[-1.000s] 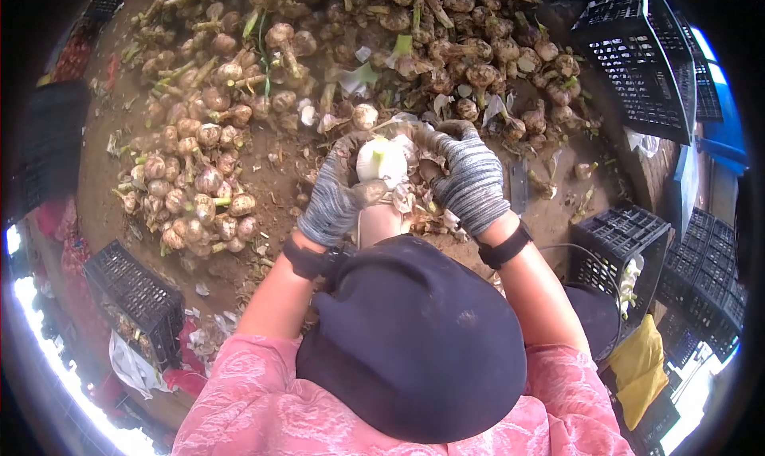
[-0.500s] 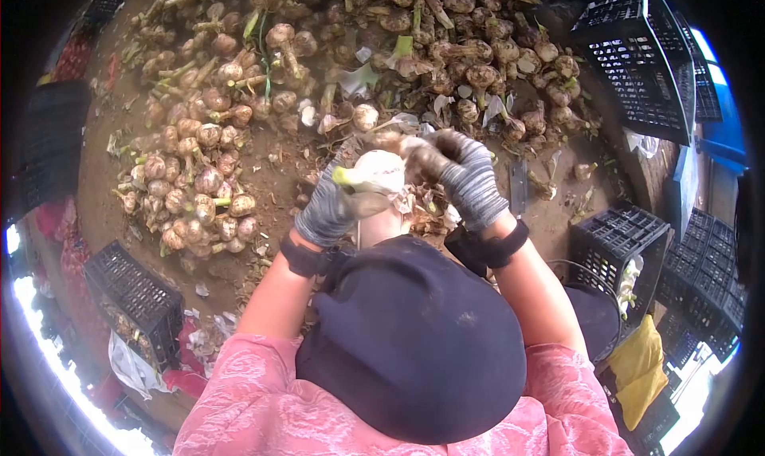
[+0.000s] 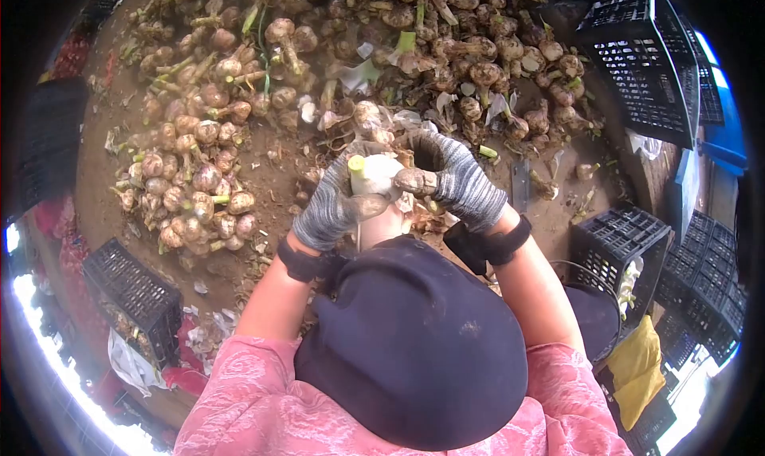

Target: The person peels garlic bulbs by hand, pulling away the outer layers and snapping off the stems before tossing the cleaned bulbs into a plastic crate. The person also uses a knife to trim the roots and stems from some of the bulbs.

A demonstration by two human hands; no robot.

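Between my gloved hands is a white garlic bulb [image 3: 378,171] with a short, cut green stem tilted up on its left side. My left hand [image 3: 331,207], in a grey striped glove with a soiled palm, is closed around the bulb from the left and below. On the other side, my right hand [image 3: 460,181], in a matching glove, presses its thumb on the bulb's right side. Its fingers curl behind, partly hidden. Just beyond the hands lie another garlic bulb [image 3: 366,113] and loose papery skins [image 3: 406,121].
A big heap of soil-covered garlic [image 3: 470,49] spreads across the ground ahead, with a smaller pile [image 3: 199,189] at left. Black plastic crates stand at upper right [image 3: 637,73], lower right [image 3: 621,237] and lower left [image 3: 131,288]. A yellow cloth [image 3: 637,372] hangs at lower right.
The bulb has turned, so its cut stem end now faces up more. My right hand has come in closer, its thumb now on the bulb. A cut green stem piece now lies right of the hands.
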